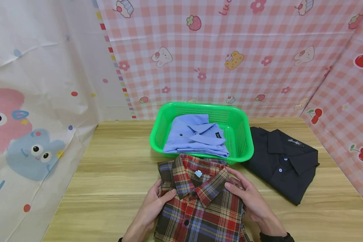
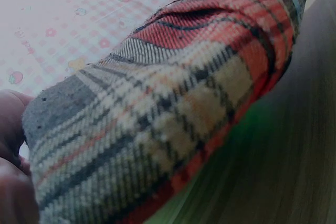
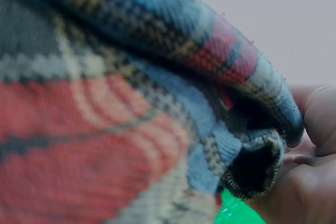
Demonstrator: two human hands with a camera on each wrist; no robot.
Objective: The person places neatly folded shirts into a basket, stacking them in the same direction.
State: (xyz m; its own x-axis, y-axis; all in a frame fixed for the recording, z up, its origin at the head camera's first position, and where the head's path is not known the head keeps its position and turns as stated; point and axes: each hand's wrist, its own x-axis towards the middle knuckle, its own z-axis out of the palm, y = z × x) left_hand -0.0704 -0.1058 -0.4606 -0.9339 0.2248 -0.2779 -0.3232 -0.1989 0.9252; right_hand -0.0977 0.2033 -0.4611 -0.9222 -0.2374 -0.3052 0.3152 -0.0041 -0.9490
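Observation:
A folded plaid shirt [image 1: 210, 215] in red, brown, blue and cream lies collar-forward near the front of the table. My left hand [image 1: 152, 203] grips its left side, thumb on top near the collar. On the opposite side my right hand [image 1: 250, 198] holds the shirt with the thumb on top and fingers by the shoulder edge. The left wrist view is mostly filled by the shirt's folded edge [image 2: 157, 108], raised above the table. Layered folds of the shirt [image 3: 105, 145] also fill the right wrist view, pinched by my right hand [image 3: 310, 166].
Just behind the plaid shirt stands a green plastic basket [image 1: 241, 114]. A folded light blue shirt [image 1: 193, 134] lies inside it, toward the left. To the right, a folded black shirt [image 1: 287, 164] lies on the wood-grain table [image 1: 109, 174]. Printed cloth walls [image 1: 181, 74] border the table.

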